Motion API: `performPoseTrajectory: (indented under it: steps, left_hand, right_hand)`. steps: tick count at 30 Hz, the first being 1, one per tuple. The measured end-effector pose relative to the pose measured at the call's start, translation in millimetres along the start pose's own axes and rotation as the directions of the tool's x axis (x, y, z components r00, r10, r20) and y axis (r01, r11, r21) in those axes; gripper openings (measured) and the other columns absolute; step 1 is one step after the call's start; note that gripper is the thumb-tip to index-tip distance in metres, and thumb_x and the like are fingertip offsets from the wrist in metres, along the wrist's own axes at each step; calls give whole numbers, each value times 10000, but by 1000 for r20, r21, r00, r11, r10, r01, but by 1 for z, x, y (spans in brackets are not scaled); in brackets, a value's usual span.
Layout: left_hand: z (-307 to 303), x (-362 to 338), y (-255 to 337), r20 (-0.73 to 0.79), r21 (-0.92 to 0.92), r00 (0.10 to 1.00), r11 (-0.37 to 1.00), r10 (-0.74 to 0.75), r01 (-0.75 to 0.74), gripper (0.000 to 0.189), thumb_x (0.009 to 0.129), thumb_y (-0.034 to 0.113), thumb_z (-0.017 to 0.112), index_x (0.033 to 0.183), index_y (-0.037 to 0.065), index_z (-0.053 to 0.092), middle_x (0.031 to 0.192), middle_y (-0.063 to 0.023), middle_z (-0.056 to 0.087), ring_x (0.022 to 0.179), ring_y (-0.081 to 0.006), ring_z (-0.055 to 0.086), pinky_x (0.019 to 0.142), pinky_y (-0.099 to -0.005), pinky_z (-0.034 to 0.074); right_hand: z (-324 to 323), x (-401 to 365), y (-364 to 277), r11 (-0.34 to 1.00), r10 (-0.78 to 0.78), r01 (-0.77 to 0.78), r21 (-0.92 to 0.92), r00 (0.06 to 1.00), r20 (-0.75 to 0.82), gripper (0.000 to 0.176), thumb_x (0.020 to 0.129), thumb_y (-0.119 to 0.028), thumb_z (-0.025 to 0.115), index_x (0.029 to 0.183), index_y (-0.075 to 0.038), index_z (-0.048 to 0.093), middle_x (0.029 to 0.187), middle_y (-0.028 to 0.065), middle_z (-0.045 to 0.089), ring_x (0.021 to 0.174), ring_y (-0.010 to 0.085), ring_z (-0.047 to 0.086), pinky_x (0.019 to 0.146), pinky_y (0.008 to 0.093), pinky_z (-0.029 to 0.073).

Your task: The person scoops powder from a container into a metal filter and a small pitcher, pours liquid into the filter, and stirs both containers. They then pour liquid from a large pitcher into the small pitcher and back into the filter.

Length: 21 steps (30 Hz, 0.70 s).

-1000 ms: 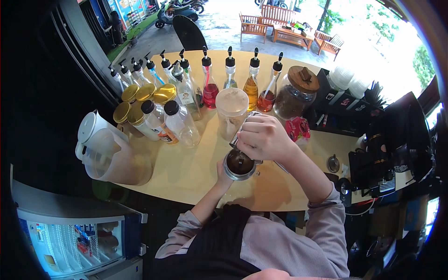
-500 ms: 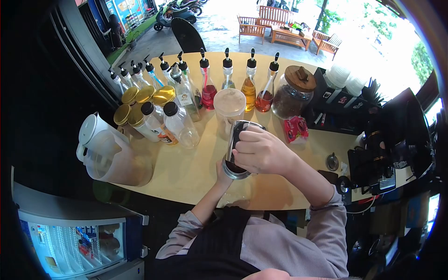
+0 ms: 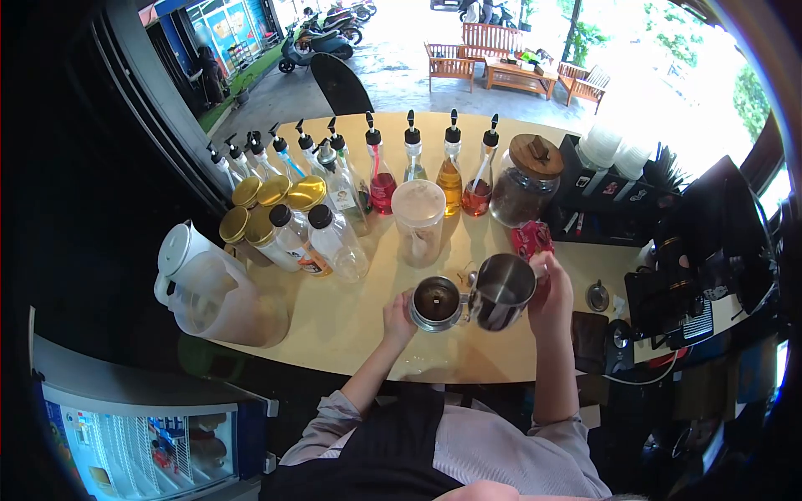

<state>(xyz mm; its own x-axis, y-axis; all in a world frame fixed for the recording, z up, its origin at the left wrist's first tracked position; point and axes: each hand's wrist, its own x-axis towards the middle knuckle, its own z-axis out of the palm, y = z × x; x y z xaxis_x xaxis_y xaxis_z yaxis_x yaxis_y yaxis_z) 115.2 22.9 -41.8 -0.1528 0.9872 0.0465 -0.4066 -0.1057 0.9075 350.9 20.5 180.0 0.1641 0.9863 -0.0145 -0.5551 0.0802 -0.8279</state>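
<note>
My left hand (image 3: 399,321) is closed around the left side of a small round metal cup (image 3: 424,324), which holds dark brown liquid (image 3: 435,298). Just to its right, my right hand (image 3: 550,294) grips a larger shiny metal pitcher (image 3: 503,288) from its right side. The pitcher's open top faces me, and I cannot make out anything in it. Cup and pitcher are close together near the counter's front edge. Beyond them stands a clear plastic tub (image 3: 418,238) of pale powder.
Pump bottles of coloured syrup (image 3: 383,194) line the back of the counter (image 3: 334,334). Gold-lidded jars (image 3: 307,194) and plastic bottles (image 3: 341,246) stand left, near a white pitcher (image 3: 174,250). A wooden-lidded jar (image 3: 525,196) and a red packet (image 3: 532,240) are right of the tub.
My right hand has moved right and turned the metal pitcher from steeply tipped over the cup to mouth toward me. The cup and its dark liquid now show. The view has shifted slightly.
</note>
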Motion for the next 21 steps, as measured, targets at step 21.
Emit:
performPoseTrajectory:
  steps: [21]
  left_hand:
    - [-185,-99,143,-56,642,959,746,276,-178,508,1037,257,242,1209,-65,595,1198,-207,630,1146,-341,588,1024,-388,407]
  right_hand:
    - [110,-126,324,998,56,-53,-37,996,63,191,1027,-230,466,889,-107,513,768,-25,490,706,72,448,692,231,384]
